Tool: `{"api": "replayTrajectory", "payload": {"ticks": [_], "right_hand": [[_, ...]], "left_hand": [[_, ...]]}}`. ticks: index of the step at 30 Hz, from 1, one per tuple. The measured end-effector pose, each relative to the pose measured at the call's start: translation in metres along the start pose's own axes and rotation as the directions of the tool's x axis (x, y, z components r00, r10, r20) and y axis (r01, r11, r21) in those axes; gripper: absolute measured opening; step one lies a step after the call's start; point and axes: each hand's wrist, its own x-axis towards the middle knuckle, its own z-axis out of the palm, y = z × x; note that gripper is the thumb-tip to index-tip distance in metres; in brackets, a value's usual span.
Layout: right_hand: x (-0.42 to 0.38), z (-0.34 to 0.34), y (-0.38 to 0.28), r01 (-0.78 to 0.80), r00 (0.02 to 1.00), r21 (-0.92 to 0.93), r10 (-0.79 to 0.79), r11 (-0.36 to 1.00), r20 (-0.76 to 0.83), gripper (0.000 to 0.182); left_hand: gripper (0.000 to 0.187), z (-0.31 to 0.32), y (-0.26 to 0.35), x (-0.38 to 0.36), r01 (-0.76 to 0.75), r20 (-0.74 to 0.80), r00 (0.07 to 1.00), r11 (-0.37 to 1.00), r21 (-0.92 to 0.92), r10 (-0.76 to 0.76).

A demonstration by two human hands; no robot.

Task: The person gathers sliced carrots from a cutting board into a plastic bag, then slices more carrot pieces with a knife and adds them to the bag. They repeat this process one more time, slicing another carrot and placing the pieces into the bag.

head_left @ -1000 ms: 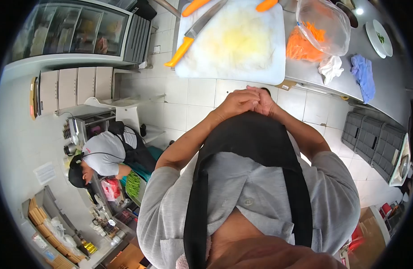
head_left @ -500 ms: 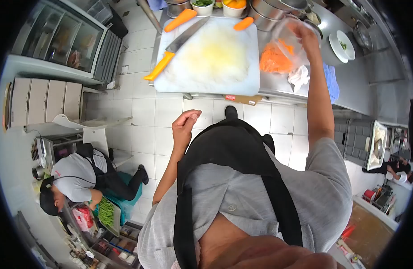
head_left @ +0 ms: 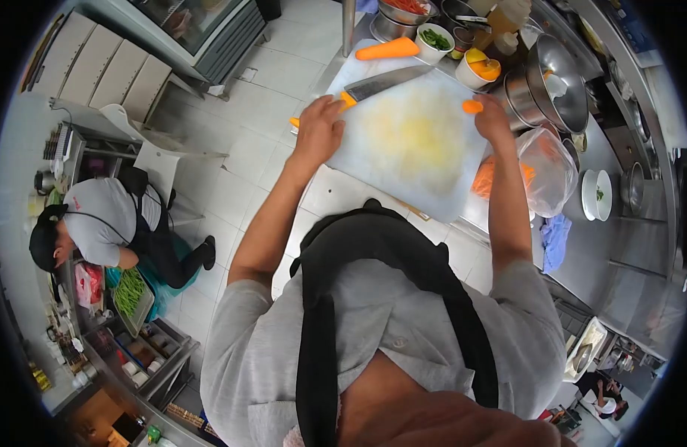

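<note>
A white cutting board with a yellow stain lies in front of me. My left hand is closed round the yellow handle of a large knife, whose blade rests on the board. At the board's right edge, my right hand grips a short carrot piece. A longer carrot lies at the far left of the board. Beside my right forearm is a clear plastic bag, near orange shreds.
Beyond the board stand a tub of chopped greens, a tub with orange pieces and metal bowls. A blue cloth lies at right. A co-worker bends over green beans at left.
My left hand has moved up to the knife handle and closed on it. My right hand has left the plastic bag and taken hold of the short carrot piece. The view has turned.
</note>
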Motion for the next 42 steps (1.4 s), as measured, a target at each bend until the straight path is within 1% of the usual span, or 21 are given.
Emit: {"api": "replayTrajectory", "payload": {"ticks": [1,3,8,10,11,13,14,15,16,18,21,24,26,27,29,30,31,32,36,38,42], "right_hand": [[0.012,0.016,0.01,-0.05,0.998,-0.191,0.042,0.98,-0.046,0.044],[0.016,0.018,0.009,-0.107,0.994,-0.235,0.1,0.966,-0.04,0.044],[0.005,0.01,0.009,-0.195,0.976,-0.378,0.216,0.905,0.015,0.041],[-0.01,0.015,0.019,-0.054,0.993,-0.129,0.068,0.99,0.101,0.04],[-0.025,0.018,0.018,-0.088,0.989,-0.135,0.103,0.987,0.103,0.04],[-0.051,0.016,-0.003,-0.276,0.94,0.376,0.166,0.885,0.298,0.04],[-0.06,0.013,-0.014,-0.298,0.934,0.368,0.191,0.881,0.301,0.04],[-0.069,0.009,-0.026,-0.497,0.865,0.676,0.247,0.544,0.437,0.04],[-0.08,0.008,-0.034,-0.598,0.789,0.798,0.226,0.068,0.572,0.04],[-0.092,0.021,-0.041,-0.561,0.793,0.828,0.283,-0.008,0.54,0.039],[-0.097,0.034,-0.045,-0.399,0.852,0.917,0.381,0.024,0.36,0.037],[-0.099,0.028,-0.053,-0.456,0.854,0.888,0.314,0.066,0.415,0.035],[-0.099,0.015,-0.078,-0.645,0.745,0.762,0.279,0.064,0.606,0.025],[-0.099,0.022,-0.088,-0.641,0.746,0.766,0.28,0.053,0.605,0.025],[-0.096,0.039,-0.101,-0.61,0.779,0.551,0.557,0.57,0.287,0.019],[-0.099,0.051,-0.101,-0.611,0.778,0.555,0.56,0.565,0.286,0.019],[-0.103,0.066,-0.102,-0.328,0.882,0.537,0.456,0.777,-0.121,0.019],[-0.106,0.076,-0.099,-0.049,0.832,0.378,0.247,0.925,-0.497,0.02],[-0.129,0.069,-0.122,-0.098,0.866,0.656,0.389,0.748,-0.314,0.018],[-0.132,0.07,-0.122,-0.1,0.876,0.655,0.379,0.749,-0.299,0.018],[-0.131,0.081,-0.117,-0.046,0.885,0.691,0.35,0.722,-0.307,0.017]], "left_hand": [[0.039,0.01,-0.014,0.001,0.089,0.062,0.994,0.995,0.039,-0.091],[0.043,0.013,-0.017,0.004,0.2,0.143,0.967,0.975,0.1,-0.213],[0.044,0.001,-0.023,0.012,0.174,0.31,0.933,0.983,0.053,-0.182],[0.044,-0.002,-0.027,0.011,0.147,0.378,0.915,0.989,0.003,-0.138],[0.043,-0.005,-0.028,0.013,0.168,0.411,0.9,0.986,-0.027,-0.142],[0.042,-0.008,-0.033,0.023,0.18,0.452,0.883,0.981,-0.076,-0.126],[0.042,-0.011,-0.035,0.028,0.204,0.495,0.858,0.975,-0.091,-0.133],[0.042,-0.015,-0.036,0.029,0.233,0.541,0.829,0.967,-0.102,-0.143],[0.042,-0.018,-0.036,0.031,0.238,0.56,0.817,0.965,-0.113,-0.136],[0.043,-0.022,-0.042,0.04,0.335,0.619,0.772,0.92,-0.203,-0.144],[0.042,-0.017,-0.052,0.04,0.272,0.606,0.792,0.934,-0.233,-0.08],[0.04,-0.019,-0.044,0.038,0.254,0.614,0.789,0.916,-0.311,-0.011],[0.04,-0.026,-0.03,0.041,0.259,0.645,0.763,0.9,-0.35,0.032],[0.039,-0.03,-0.021,0.046,0.275,0.724,0.689,0.908,-0.315,0.042],[0.036,-0.024,-0.012,0.051,0.242,0.793,0.603,0.926,-0.291,0.092],[0.036,-0.019,-0.011,0.048,0.237,0.795,0.599,0.928,-0.289,0.094],[0.035,-0.014,-0.01,0.046,0.195,0.788,0.604,0.936,-0.295,0.123],[0.034,-0.011,-0.01,0.045,0.151,0.781,0.606,0.942,-0.3,0.152],[0.032,-0.03,0.006,0.055,0.204,0.822,0.555,0.938,-0.28,0.125],[0.031,-0.048,0.018,0.064,0.282,0.885,0.464,0.939,-0.196,0.045],[0.029,-0.067,0.026,0.061,0.154,0.866,0.491,0.97,-0.189,0.091]]}}
